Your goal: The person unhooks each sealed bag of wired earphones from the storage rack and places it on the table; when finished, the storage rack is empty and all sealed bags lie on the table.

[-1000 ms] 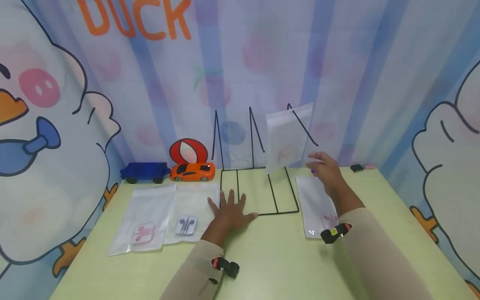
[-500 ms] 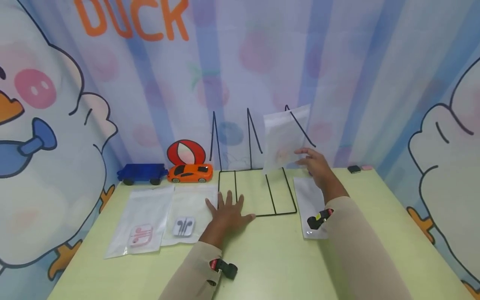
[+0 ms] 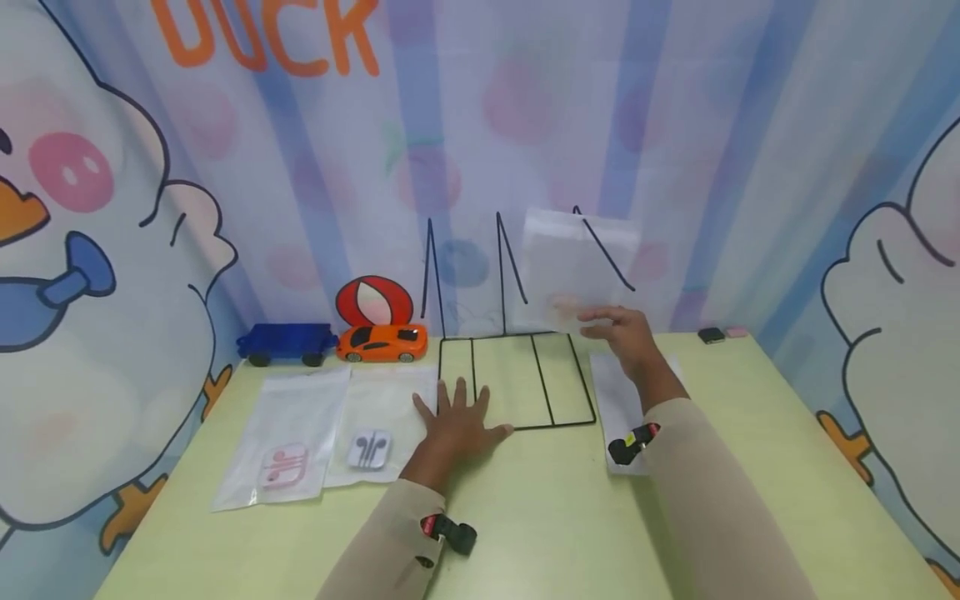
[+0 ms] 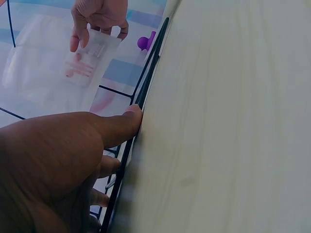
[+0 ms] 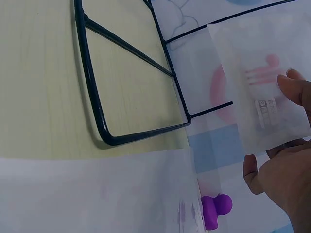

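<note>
A black wire rack (image 3: 551,400) with three upright hooks stands at the back of the table. From its right hook hangs a translucent zip bag (image 3: 577,258) with a pink earphone case (image 5: 262,75) inside. My right hand (image 3: 626,337) pinches the bag's lower right part, thumb in front and fingers behind. My left hand (image 3: 457,429) lies with spread fingers at the rack's front left, its thumb touching the front bar (image 4: 129,155). Left of it lie two flat bags, one with a white earphone case (image 3: 369,450), the other with a pink one (image 3: 285,465).
Another bag (image 3: 618,408) lies under my right forearm. A blue trailer (image 3: 288,343) and an orange toy car (image 3: 384,342) stand at the back left. Small black (image 3: 711,335) and pink pieces sit at the back right. A purple object (image 5: 214,208) is near the right bag.
My right hand has moved left to the hanging bag and taken hold of it. The bag has swung to face forward, its lower end slightly raised. The left hand has stayed put.
</note>
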`<state>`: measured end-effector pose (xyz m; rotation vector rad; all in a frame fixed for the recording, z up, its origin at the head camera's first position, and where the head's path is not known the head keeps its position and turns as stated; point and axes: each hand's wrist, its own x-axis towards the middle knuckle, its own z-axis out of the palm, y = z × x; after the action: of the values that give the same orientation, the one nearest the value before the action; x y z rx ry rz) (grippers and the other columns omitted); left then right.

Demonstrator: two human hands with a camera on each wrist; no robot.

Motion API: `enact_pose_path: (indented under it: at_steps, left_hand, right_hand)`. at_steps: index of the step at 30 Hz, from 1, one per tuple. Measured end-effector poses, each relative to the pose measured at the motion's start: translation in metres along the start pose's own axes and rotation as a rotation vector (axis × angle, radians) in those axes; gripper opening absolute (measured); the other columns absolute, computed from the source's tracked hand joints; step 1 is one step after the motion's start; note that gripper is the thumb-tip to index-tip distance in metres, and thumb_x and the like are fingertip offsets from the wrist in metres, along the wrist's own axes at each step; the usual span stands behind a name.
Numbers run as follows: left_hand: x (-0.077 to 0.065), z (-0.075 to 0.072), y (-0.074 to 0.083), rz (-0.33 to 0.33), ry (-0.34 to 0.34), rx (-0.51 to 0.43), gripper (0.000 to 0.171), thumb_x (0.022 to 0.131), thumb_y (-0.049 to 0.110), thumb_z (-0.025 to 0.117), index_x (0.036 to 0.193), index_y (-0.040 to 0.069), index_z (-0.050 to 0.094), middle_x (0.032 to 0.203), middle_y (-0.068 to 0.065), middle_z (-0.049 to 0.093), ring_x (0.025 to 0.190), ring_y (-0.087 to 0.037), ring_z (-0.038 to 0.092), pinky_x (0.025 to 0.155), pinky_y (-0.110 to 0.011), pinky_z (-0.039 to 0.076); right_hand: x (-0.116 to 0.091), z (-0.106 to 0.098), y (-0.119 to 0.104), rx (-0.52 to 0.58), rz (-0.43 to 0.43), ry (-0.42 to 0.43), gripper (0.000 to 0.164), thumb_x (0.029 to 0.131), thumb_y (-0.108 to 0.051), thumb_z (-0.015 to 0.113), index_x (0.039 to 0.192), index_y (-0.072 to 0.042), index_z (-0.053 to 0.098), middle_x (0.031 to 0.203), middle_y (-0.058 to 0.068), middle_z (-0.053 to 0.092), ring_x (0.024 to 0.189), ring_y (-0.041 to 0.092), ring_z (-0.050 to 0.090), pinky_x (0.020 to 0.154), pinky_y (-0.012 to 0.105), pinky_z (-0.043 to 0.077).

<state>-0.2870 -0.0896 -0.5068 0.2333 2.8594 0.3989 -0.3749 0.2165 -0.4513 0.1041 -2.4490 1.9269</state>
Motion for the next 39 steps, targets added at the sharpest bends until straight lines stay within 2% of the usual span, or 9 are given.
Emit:
enact_pose_path:
  at_steps: [4,7,13,23,27,32,35,39]
  left_hand:
    - [0.007,0.01,-0.003,-0.001,-0.017,0.014,0.09,0.103,0.074,0.053,0.175,0.027,0.028,0.185,-0.019,0.009,0.169,-0.055,-0.003,0.124,-0.086,-0.009]
    - [0.013,0.016,-0.005,0.002,-0.016,0.028,0.091,0.102,0.077,0.051,0.175,0.029,0.026,0.185,-0.018,0.007,0.169,-0.055,-0.005,0.124,-0.087,-0.01]
    - [0.016,0.017,-0.005,0.0,0.001,0.036,0.091,0.101,0.077,0.052,0.175,0.029,0.029,0.185,-0.018,0.01,0.169,-0.055,-0.002,0.124,-0.088,-0.008]
    - [0.012,0.012,-0.004,0.01,0.021,0.007,0.09,0.101,0.075,0.055,0.174,0.027,0.032,0.184,-0.019,0.012,0.169,-0.056,-0.001,0.124,-0.088,-0.008]
    - [0.006,0.006,-0.001,0.01,0.025,-0.002,0.089,0.102,0.073,0.056,0.174,0.025,0.033,0.184,-0.02,0.014,0.169,-0.056,0.001,0.125,-0.087,-0.007]
    - [-0.004,-0.003,0.002,-0.001,0.01,-0.019,0.087,0.104,0.069,0.056,0.173,0.022,0.034,0.184,-0.021,0.015,0.169,-0.055,0.002,0.126,-0.085,-0.006]
    - [-0.007,-0.005,0.002,0.0,0.018,-0.016,0.086,0.104,0.069,0.056,0.173,0.022,0.036,0.183,-0.021,0.017,0.169,-0.056,0.004,0.126,-0.085,-0.004]
    - [-0.007,-0.005,0.002,0.005,0.026,-0.008,0.086,0.104,0.071,0.055,0.173,0.023,0.035,0.183,-0.021,0.017,0.169,-0.056,0.004,0.126,-0.086,-0.003]
  right_hand:
    - [0.001,0.001,0.003,-0.008,-0.011,0.019,0.044,0.095,-0.01,0.082,0.136,0.003,0.073,0.166,0.019,0.053,0.166,0.037,0.033,0.134,0.06,0.031]
    - [0.001,0.001,0.003,-0.017,-0.021,0.051,0.043,0.095,-0.009,0.081,0.137,0.001,0.074,0.163,0.018,0.057,0.163,0.037,0.039,0.132,0.058,0.036]
    - [-0.001,0.002,0.001,0.007,-0.042,0.112,0.039,0.096,-0.009,0.081,0.133,0.0,0.076,0.157,0.018,0.063,0.156,0.036,0.05,0.128,0.055,0.042]
    - [-0.012,0.002,0.001,-0.006,-0.086,0.122,0.037,0.095,-0.007,0.081,0.13,0.005,0.075,0.151,0.022,0.067,0.149,0.034,0.056,0.123,0.049,0.048]
    - [-0.022,0.001,0.0,-0.033,-0.091,0.115,0.035,0.097,-0.009,0.08,0.13,0.003,0.076,0.153,0.02,0.066,0.151,0.036,0.055,0.125,0.053,0.046]
    - [-0.034,-0.003,-0.001,-0.049,-0.052,0.095,0.034,0.098,-0.014,0.08,0.13,-0.003,0.078,0.155,0.016,0.065,0.154,0.036,0.051,0.128,0.06,0.04]
    - [-0.041,-0.006,-0.002,-0.065,-0.06,0.085,0.035,0.097,-0.013,0.081,0.13,-0.002,0.077,0.154,0.018,0.065,0.152,0.037,0.054,0.126,0.059,0.043]
    - [-0.049,-0.012,-0.004,-0.108,-0.11,0.082,0.034,0.097,-0.01,0.081,0.13,0.001,0.077,0.15,0.021,0.067,0.149,0.037,0.057,0.119,0.051,0.048]
